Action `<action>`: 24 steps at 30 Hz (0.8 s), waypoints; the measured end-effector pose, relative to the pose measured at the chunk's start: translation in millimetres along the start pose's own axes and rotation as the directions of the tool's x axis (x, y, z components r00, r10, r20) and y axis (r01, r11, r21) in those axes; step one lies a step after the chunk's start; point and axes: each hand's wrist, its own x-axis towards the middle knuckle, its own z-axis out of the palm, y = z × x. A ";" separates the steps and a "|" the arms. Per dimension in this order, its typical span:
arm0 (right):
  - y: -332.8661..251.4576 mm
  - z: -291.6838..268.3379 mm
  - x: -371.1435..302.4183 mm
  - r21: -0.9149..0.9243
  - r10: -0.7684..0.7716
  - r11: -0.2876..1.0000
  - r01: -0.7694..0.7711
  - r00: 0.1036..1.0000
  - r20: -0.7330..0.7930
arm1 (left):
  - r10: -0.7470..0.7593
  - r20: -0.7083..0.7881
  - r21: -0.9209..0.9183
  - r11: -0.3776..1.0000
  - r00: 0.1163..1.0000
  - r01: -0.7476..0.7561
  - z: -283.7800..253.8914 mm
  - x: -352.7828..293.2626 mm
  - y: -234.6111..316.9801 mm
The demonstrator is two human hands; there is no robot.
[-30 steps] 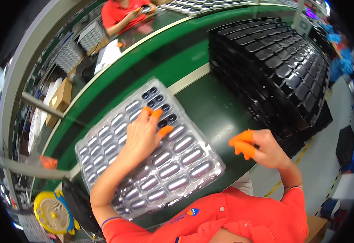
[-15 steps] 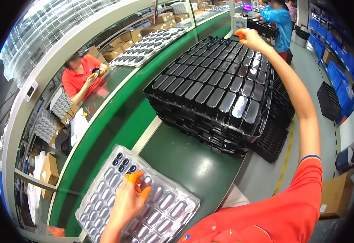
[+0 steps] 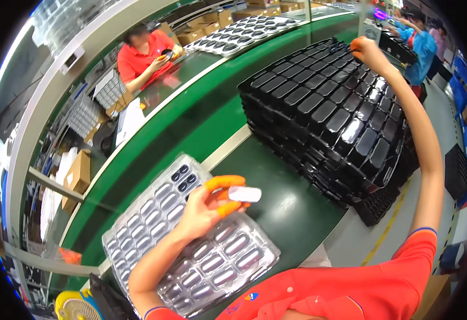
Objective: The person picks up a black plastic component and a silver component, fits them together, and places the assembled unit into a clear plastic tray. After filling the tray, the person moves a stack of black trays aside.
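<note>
My left hand (image 3: 204, 212), orange covers on its fingertips, pinches a small pale oblong piece with rounded ends (image 3: 245, 194). It hovers over the right edge of a clear plastic tray (image 3: 223, 261) with rows of oval pockets. Several dark oval pieces (image 3: 184, 177) sit in pockets at the tray's far end. My right hand (image 3: 371, 56) is stretched out to the far end of a tall stack of black pocketed trays (image 3: 308, 104). Its fingers are closed, and what they hold, if anything, is hidden. Small dark parts (image 3: 334, 47) lie on the stack near it.
A green conveyor belt (image 3: 201, 125) runs beyond the bench (image 3: 281, 176). Across it, a person in red (image 3: 143, 58) handles a round black part beside a filled tray (image 3: 239, 37). A person in blue (image 3: 420, 50) stands far right. A yellow fan (image 3: 78, 306) is at lower left.
My left hand has risen from the tray and now holds the pale piece out past its edge. My right hand stays at the stack's far end. The view has shifted left.
</note>
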 end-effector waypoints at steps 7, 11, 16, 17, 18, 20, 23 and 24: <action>-275.3 -88.3 -96.7 0.814 0.274 0.542 -0.206 0.960 0.060 | 0.087 0.063 -0.091 0.992 0.994 -0.082 8.1 -0.6 -10.4; -347.5 -64.5 -142.1 0.779 0.185 0.612 -0.134 0.983 0.023 | 0.062 0.097 -0.072 0.996 0.993 -0.055 20.3 -13.9 -8.0; -374.8 -6.7 -161.5 0.864 0.345 0.471 -0.179 0.939 0.007 | 0.048 0.088 -0.132 0.991 0.995 -0.036 31.8 -21.6 -7.2; -379.3 2.4 -162.8 0.895 0.373 0.409 -0.179 0.928 0.015 | 0.060 0.079 -0.148 0.988 0.995 -0.048 31.2 -22.4 -7.6; -383.1 9.0 -163.3 0.922 0.401 0.345 -0.177 0.916 0.026 | 0.056 0.066 -0.148 0.988 0.996 -0.046 30.3 -23.4 -9.4; -387.1 16.1 -163.6 0.922 0.401 0.350 -0.168 0.916 0.015 | 0.109 0.054 -0.145 0.984 0.993 -0.100 29.7 -21.6 -14.5; -390.9 22.1 -164.1 0.919 0.405 0.365 -0.151 0.914 -0.011 | 0.135 0.045 -0.146 0.981 0.990 -0.127 27.4 -22.3 -16.8; -391.0 23.6 -164.4 0.921 0.405 0.362 -0.147 0.914 -0.014 | 0.136 0.047 -0.148 0.981 0.990 -0.127 27.0 -21.8 -17.3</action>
